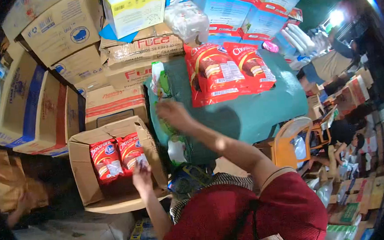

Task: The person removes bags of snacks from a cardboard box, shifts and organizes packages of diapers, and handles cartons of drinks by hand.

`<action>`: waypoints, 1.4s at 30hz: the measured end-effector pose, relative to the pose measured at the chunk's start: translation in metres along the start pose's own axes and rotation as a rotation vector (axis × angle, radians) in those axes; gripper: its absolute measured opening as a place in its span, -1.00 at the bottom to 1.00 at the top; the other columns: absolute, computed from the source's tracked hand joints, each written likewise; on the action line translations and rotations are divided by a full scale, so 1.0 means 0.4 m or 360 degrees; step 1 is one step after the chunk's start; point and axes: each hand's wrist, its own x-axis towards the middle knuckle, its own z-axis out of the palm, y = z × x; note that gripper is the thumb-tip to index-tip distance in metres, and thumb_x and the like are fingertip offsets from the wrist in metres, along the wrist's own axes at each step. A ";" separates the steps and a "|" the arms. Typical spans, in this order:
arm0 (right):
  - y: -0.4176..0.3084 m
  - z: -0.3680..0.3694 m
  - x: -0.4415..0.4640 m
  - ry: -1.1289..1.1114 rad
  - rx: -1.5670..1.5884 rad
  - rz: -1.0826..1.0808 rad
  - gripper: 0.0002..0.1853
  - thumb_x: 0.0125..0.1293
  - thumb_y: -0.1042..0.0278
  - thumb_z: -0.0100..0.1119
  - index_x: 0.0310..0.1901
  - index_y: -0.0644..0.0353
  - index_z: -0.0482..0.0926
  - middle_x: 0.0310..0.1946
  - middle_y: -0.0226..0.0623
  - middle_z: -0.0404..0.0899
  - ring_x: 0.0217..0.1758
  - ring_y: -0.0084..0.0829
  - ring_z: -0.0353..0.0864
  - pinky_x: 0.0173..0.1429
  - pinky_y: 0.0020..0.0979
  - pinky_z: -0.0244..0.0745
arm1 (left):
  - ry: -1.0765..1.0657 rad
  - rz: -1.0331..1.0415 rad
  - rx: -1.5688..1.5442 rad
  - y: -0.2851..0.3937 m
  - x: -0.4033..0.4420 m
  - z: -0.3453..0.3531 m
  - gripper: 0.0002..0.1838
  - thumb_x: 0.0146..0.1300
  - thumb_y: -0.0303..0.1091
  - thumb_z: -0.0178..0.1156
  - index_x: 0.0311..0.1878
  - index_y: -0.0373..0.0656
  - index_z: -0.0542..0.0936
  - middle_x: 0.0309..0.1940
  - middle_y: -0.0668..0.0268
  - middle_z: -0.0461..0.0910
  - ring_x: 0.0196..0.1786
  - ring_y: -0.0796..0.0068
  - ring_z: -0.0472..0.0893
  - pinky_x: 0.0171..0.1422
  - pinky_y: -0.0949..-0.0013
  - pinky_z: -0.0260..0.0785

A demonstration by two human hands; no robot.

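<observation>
While near two packs (106,163) in one box (84,173), left hand (142,176), grip unclear; right hand (173,114), over one table (254,115), likewise.

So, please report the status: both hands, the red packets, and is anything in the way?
Left hand inside open carton, at red packets; grip unclear. Right hand over green table, blurred. More red packs on the table. Carton opening looks unobstructed.
</observation>
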 end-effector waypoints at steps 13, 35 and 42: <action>0.266 -0.546 0.062 0.1301 0.1741 0.0376 -0.68 0.11 0.21 0.17 -0.11 0.09 0.41 -0.27 -0.32 0.50 -0.33 -0.30 0.51 -0.35 -0.21 0.48 | 0.0117 0.0255 0.0431 0.058 -0.174 0.294 -0.75 0.13 -0.39 0.07 -0.11 -0.21 0.42 -0.27 0.26 0.48 -0.21 0.41 0.49 -0.13 0.40 0.35; -0.425 -0.109 -0.045 -0.0902 0.1040 0.0279 -0.72 0.02 0.34 0.10 -0.23 0.29 0.45 -0.35 -0.25 0.54 -0.32 -0.44 0.56 -0.19 -0.42 0.49 | -0.0429 0.0108 -0.0324 0.144 -0.267 0.336 -0.20 0.02 0.28 0.00 0.25 0.02 0.12 0.16 0.21 0.22 0.20 0.18 0.22 0.21 -0.04 0.07; -0.433 0.132 0.011 -0.1325 0.0866 0.0525 -0.65 0.11 0.31 -0.02 -0.09 0.32 0.42 -0.22 -0.17 0.54 -0.20 -0.38 0.56 -0.05 -0.37 0.45 | -0.0660 0.0606 -0.0596 0.274 -0.346 0.133 -0.25 -0.01 -0.05 0.25 0.19 -0.18 0.19 0.12 0.21 0.31 0.19 0.26 0.28 0.25 0.11 0.10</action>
